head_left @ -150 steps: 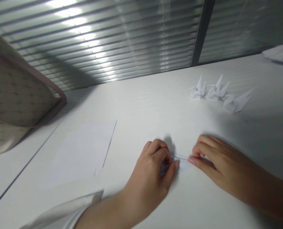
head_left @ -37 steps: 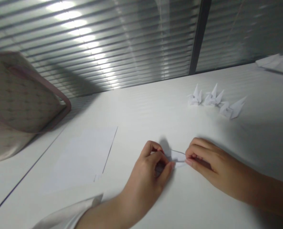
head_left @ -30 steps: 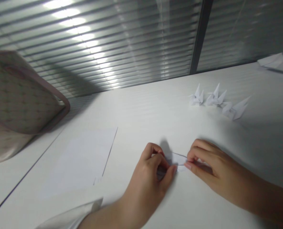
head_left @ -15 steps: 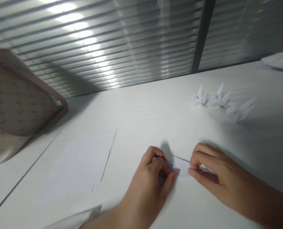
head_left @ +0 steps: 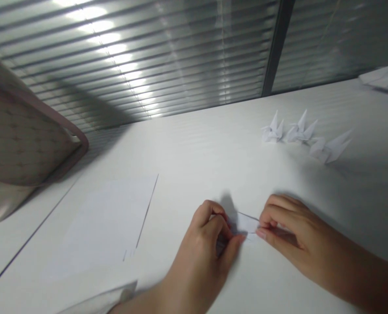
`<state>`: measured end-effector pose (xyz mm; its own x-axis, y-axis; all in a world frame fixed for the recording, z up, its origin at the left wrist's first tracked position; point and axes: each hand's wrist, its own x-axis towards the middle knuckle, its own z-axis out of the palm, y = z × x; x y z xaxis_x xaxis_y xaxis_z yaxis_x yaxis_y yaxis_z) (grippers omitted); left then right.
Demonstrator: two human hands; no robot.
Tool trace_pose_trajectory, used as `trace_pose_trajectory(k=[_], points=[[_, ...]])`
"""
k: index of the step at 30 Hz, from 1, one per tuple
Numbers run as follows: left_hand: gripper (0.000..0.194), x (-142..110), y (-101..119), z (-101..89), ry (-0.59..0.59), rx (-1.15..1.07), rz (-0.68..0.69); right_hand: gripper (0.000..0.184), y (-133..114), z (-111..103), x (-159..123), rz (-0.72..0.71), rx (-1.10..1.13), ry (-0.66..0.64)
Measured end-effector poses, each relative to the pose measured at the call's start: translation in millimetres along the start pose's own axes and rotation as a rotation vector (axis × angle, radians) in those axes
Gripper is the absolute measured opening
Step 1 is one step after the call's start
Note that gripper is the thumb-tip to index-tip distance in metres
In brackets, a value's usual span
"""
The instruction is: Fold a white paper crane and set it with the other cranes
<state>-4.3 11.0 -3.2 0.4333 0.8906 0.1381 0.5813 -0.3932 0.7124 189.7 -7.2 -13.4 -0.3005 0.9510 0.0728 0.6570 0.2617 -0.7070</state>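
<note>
A small piece of folded white paper (head_left: pixel 247 223) lies low over the table between my two hands. Its left end is pinched by my left hand (head_left: pixel 210 244), thumb against curled fingers. My right hand (head_left: pixel 288 231) grips the right end between thumb and fingertips. Both ends of the paper are hidden by my fingers, and only its middle shows. Beyond my right hand stand three folded paper cranes, a left one (head_left: pixel 273 131), a middle one (head_left: pixel 301 130) and a right one (head_left: pixel 329 149).
A flat white sheet (head_left: pixel 105 222) rests on the white table (head_left: pixel 197 152) at left. A patterned bag (head_left: pixel 26 131) stands at the far left. Folded white paper (head_left: pixel 382 77) lies at the back right. Window blinds (head_left: pixel 180 52) border the far edge. Something pale (head_left: pixel 102 301) sits beside my left forearm.
My right hand has shifted slightly left and up, its fingers still on the paper. My left hand has hardly moved. The whole view has shifted a little.
</note>
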Motion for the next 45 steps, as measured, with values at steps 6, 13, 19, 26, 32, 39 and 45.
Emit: trace_pose_trajectory(k=[6,13,19,26,32,39,45], points=[[0.02,2,2,-1.9,-0.011,0.004,0.016,0.02,-1,-1,0,-0.064,-0.034,0.004],[0.009,-1,-1,-1.3,0.014,0.133,0.074,0.02,0,0,-1,-0.061,-0.108,-0.02],[0.031,-15,6,-11.2,-0.136,0.595,0.638,0.019,1,3,-3,-0.083,-0.124,0.056],[0.041,-29,7,-3.9,-0.229,0.859,0.675,0.017,4,0,-5,-0.035,-0.095,0.087],[0.045,-33,0,1.7,-0.259,0.87,0.634,0.015,14,-7,-8,0.018,-0.067,0.025],[0.046,-39,5,-1.3,-0.249,0.876,0.601,0.017,16,-12,-7,0.042,-0.13,0.012],[0.047,-36,5,0.3,-0.25,0.842,0.574,0.018,15,-14,-5,0.04,-0.143,-0.008]])
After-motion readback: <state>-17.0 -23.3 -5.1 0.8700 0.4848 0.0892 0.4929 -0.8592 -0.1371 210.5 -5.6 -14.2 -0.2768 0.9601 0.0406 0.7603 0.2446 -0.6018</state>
